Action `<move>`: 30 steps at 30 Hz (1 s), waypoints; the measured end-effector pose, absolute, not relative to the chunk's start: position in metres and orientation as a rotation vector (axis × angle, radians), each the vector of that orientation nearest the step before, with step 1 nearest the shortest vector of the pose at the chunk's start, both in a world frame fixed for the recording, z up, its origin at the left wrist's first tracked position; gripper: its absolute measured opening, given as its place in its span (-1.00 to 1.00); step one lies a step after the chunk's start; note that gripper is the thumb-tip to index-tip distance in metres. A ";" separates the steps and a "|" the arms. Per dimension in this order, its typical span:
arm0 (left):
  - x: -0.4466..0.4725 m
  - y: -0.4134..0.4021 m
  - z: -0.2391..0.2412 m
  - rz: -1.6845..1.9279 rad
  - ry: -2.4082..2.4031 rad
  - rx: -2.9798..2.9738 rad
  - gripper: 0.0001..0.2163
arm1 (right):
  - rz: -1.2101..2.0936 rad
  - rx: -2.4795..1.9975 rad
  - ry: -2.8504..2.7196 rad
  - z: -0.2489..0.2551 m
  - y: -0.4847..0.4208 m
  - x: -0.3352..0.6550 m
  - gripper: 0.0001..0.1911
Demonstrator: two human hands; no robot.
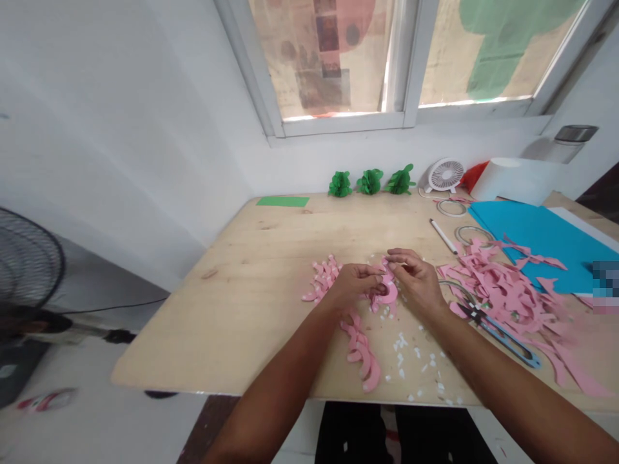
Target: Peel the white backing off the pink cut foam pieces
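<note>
Curved pink paper pieces point(388, 294) are pinched between my two hands over the middle of the table. My left hand point(356, 283) grips their left side with its fingers closed. On the right side, my right hand point(414, 277) closes thumb and fingers on the upper edge of the same paper. Left of my left hand lies a cluster of small pink paper pieces point(322, 278) with white spots. Nearer the front edge rests a row of overlapping pink paper curls point(360, 354). Small white paper bits point(428, 361) are scattered below my right hand.
Pink scraps point(507, 283), blue-handled scissors point(512, 341), tape rolls point(474, 236) and a white pen point(443, 236) lie to the right. Blue sheets point(536, 238) are beyond. Green paper figures point(371, 182), a small fan point(445, 175) and a green strip point(283, 202) line the back.
</note>
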State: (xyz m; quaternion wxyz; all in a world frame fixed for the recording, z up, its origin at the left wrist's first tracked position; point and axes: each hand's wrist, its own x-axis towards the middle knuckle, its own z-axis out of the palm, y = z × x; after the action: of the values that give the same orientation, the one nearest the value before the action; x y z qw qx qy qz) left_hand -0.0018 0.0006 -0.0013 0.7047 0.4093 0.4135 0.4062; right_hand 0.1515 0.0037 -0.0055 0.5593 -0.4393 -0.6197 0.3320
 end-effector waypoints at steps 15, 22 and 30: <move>-0.001 0.004 -0.006 0.899 0.885 0.930 -0.72 | 0.941 -0.998 -1.367 -0.013 0.008 0.151 -0.82; -0.002 0.001 -0.005 0.910 0.864 0.968 -0.72 | 0.966 -0.989 -1.324 -0.012 0.008 0.149 -0.83; -0.002 0.000 -0.002 0.896 0.866 0.970 -0.68 | 0.950 -0.985 -1.312 -0.013 0.007 0.148 -0.85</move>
State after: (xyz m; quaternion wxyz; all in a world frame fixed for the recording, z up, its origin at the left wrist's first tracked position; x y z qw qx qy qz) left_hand -0.0016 0.0003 -0.0024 0.7040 0.4362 0.3896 0.4030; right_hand 0.1481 0.0070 -0.0130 0.5833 -0.4219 -0.5621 0.4072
